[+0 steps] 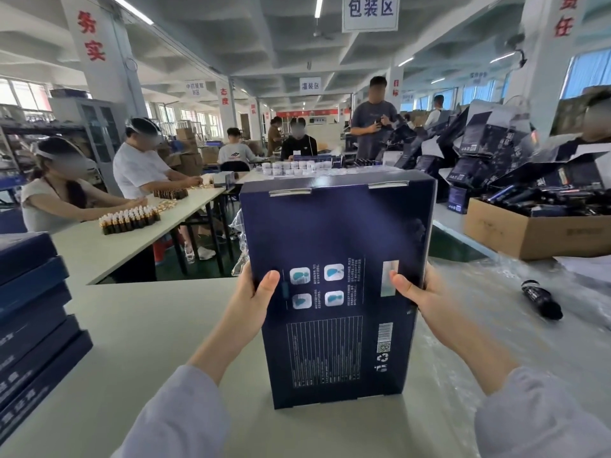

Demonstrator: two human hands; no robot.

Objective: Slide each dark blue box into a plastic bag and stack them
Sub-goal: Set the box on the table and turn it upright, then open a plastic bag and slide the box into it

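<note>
Head view: dark blue box point(337, 285) upright above the table point(139, 342), left hand point(254, 299) and right hand point(418, 297) clamped on its side edges. Best kept level, then steered toward the plastic bags point(496, 292) at right.

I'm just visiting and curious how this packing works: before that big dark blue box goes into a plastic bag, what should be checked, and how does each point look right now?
1. Both hands grip the box: ok. The left hand and right hand clamp opposite edges of the dark blue box.
2. Box closed: ok, as far as its top edge shows.
3. Bag open and ready: cannot tell. Clear plastic lies on the table to the right, but no opening shows.
4. Landing spot free: not ok. A small black tube rests on the plastic.
5. Stack steady: ok. The stack of boxes at left sits slightly staggered but flat.
</note>
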